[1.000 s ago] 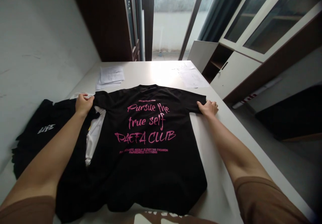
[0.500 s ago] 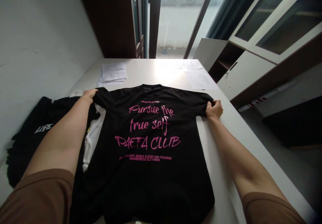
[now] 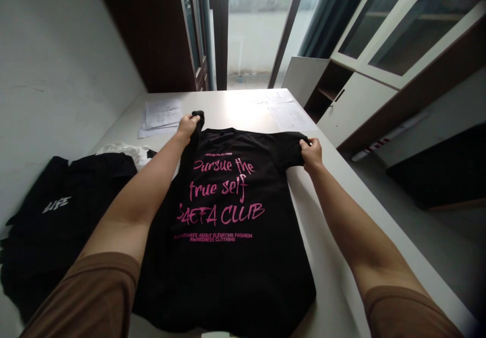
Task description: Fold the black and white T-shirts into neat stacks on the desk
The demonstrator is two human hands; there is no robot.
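Two brown sleeves point(image 3: 94, 292) come in nearest to me, one on either side of the black T-shirt point(image 3: 239, 272). It lies spread on the white table point(image 3: 334, 277), hem towards me and collar away. Left of it I see a heap of black clothes point(image 3: 94, 188) with "LIFE" in white, and beyond that heap, still left of the shirt, some crumpled white cloth point(image 3: 129, 152). Up the shirt's middle runs pink lettering point(image 3: 224, 188); I can read "true self" and "UNCOMPLICATED", while the first letter of "Pursue" is partly hidden.

Farther up, the right hand point(image 3: 312, 153) has its fingers closed on the end of the shirt's right-lying sleeve, so the fabric stretches inward from the fingertips to the shoulder. A little beyond, the left hand point(image 3: 188, 127) pinches the other sleeve between thumb and fingers, drawn in close to the collar; a dark bunch of it stands up just past the fingertips. I can't tell how much cloth is inside either grip.

Past the shirt's left shoulder sits a stack of papers point(image 3: 162, 115), and past its right shoulder more sheets point(image 3: 288, 117). Farthest off, straight beyond the collar, I see a glass door point(image 3: 254, 39) with a dark curtain point(image 3: 330, 19) at its right.
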